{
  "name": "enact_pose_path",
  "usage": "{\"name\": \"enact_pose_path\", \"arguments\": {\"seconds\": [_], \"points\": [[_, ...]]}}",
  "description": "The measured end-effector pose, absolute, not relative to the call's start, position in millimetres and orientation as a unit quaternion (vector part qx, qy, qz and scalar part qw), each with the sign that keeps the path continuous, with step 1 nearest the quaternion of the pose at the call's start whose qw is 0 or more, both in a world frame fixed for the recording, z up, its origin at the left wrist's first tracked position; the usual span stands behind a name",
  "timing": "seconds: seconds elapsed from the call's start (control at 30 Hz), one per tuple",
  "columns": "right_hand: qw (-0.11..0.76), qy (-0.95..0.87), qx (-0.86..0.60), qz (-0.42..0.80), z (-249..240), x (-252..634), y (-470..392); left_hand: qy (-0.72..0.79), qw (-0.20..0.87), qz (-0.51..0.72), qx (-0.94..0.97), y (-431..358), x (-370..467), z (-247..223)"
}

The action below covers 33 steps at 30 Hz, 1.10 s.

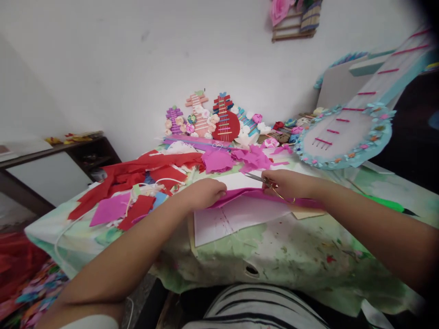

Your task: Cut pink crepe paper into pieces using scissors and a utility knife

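Head view, my left hand: my left hand is closed in a pinch on the left part of the magenta paper, fingers curled over its far edge, which looks meant to keep it raised and steady

Head view, my right hand: my right hand grips the scissors, blades pointing left and far, the gold handle loops below my palm; my fingertips also seem to pinch the paper, perhaps so it stays taut between both hands; I cannot tell whether any finger is inside a loop

Magenta paper: stretched left to right between my hands, above a white sheet near the middle of the table, within easy reach

Left of table: red crepe paper and cut scraps lie loose, apparently pushed aside to leave working room

Far side: small string-instrument models stand by the wall, probably out of the way

Right: a large pale-blue instrument model leans upright, beyond a green-handled tool on the patterned tablecloth
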State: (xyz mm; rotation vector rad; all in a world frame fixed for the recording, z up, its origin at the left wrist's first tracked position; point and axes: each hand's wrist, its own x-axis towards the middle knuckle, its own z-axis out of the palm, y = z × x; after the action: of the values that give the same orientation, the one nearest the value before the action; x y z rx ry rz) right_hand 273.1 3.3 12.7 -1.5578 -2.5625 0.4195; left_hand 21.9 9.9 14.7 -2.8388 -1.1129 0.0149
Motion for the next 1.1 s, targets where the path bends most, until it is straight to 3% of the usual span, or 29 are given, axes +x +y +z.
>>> {"name": "enact_pose_path", "arguments": {"seconds": [0.23, 0.5, 0.7, 1.1], "points": [[0.015, -0.855, -0.475, 0.206, 24.4, 266.8, 13.5, -0.382, 0.152, 0.021, -0.911, -9.9, 20.2, 16.3], [0.007, -0.867, -0.424, 0.261, 18.1, 270.5, 21.1, -0.302, 0.275, -0.049, -0.912, -34.2, 32.9, -19.7], [0.0, -0.863, -0.441, 0.247, 14.7, 273.7, 26.3, -0.261, 0.278, -0.041, -0.923, -42.3, 41.8, -40.8], [-0.067, -0.886, -0.426, 0.173, 57.0, 255.5, 62.3, -0.334, 0.161, 0.01, -0.929, -55.7, 51.6, -53.2]]}}
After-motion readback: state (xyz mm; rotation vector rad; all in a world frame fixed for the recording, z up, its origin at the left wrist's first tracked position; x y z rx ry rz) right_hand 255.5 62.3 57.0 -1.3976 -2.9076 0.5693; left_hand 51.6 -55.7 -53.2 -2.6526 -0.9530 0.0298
